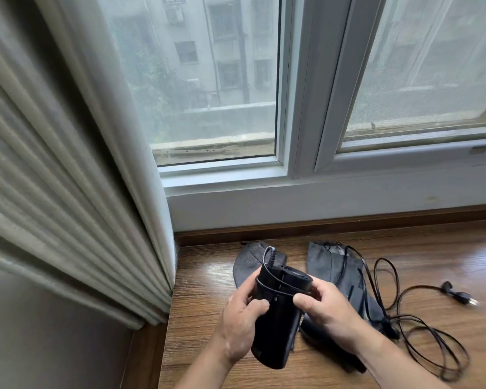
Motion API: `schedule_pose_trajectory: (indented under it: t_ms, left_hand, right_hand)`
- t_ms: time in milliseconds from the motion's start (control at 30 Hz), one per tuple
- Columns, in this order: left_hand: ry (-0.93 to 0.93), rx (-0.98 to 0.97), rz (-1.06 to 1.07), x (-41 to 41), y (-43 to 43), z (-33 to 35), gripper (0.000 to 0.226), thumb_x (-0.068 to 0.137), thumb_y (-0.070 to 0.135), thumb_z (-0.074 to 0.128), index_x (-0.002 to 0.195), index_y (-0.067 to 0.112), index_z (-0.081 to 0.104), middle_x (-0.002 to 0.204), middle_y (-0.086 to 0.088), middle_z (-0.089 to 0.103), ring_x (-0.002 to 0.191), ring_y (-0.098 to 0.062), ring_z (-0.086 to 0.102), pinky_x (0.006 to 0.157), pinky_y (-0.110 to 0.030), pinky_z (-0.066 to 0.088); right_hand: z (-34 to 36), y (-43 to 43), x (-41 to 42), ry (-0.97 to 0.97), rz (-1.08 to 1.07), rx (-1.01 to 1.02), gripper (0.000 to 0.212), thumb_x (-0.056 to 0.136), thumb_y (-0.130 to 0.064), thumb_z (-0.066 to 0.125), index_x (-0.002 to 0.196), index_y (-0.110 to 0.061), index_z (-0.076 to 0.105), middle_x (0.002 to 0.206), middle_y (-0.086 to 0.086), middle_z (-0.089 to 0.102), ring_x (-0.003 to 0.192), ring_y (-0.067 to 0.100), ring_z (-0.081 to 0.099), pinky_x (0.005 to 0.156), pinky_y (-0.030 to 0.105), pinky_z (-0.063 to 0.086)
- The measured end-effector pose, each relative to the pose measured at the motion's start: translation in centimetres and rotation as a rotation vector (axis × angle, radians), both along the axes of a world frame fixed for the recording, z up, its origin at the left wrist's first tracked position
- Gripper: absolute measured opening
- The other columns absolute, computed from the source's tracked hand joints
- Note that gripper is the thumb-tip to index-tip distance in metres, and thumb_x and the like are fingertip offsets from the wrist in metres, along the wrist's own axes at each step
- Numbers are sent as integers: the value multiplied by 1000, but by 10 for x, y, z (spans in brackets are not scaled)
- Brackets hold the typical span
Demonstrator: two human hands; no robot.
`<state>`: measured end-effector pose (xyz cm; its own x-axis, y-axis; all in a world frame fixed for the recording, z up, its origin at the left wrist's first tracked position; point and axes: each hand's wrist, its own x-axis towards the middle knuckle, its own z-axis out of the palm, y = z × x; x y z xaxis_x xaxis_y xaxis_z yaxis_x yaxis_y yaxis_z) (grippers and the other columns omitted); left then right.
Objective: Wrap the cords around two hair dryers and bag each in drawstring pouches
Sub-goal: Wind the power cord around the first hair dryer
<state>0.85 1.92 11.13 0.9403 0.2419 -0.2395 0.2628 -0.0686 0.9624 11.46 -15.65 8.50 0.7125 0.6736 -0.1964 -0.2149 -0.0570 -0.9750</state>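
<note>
My left hand [240, 318] grips a black hair dryer [278, 313] held above the wooden sill, with its thumb on the body. My right hand [326, 310] pinches the black cord against the dryer's right side, where a loop of it crosses the body. The rest of the cord [421, 324] trails in loose loops over the wood to a plug [463, 297] at the right. Two grey drawstring pouches lie flat behind the dryer, one [249, 262] to the left, one [334, 265] to the right. A second dryer is not clearly visible.
The wooden sill [208, 304] runs along a white window frame [306, 192]. A pleated curtain [82, 192] hangs at the left, its edge close to the left pouch. A grey wall lies below the sill's left end.
</note>
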Motion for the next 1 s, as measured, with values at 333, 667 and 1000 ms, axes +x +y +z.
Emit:
schedule_pose_trajectory:
  t_ms: [333, 667, 1000]
  left_hand:
    - [15, 724, 18, 0, -27, -23, 136, 58, 78, 73, 163, 30, 2, 143, 13, 32, 128, -4, 38, 112, -23, 37]
    - [51, 421, 64, 2, -11, -18, 139, 50, 56, 83, 163, 35, 5, 141, 24, 33, 127, 12, 39, 98, 4, 30]
    - [9, 537, 25, 4, -31, -8, 115, 70, 58, 67, 160, 44, -3, 145, 23, 32, 128, 7, 38, 108, -14, 37]
  right_hand:
    - [4, 22, -14, -163, -368, -398, 37, 72, -47, 86, 87, -19, 68, 79, -3, 76, 77, 12, 72, 66, 29, 52]
    - [13, -6, -3, -153, -20, -133, 51, 76, -48, 75, 116, -17, 67, 107, 0, 79, 101, 15, 74, 89, 27, 54]
    - [12, 9, -17, -194, -215, -166, 25, 88, -19, 77, 110, -29, 72, 105, -11, 79, 102, 11, 74, 92, 31, 58]
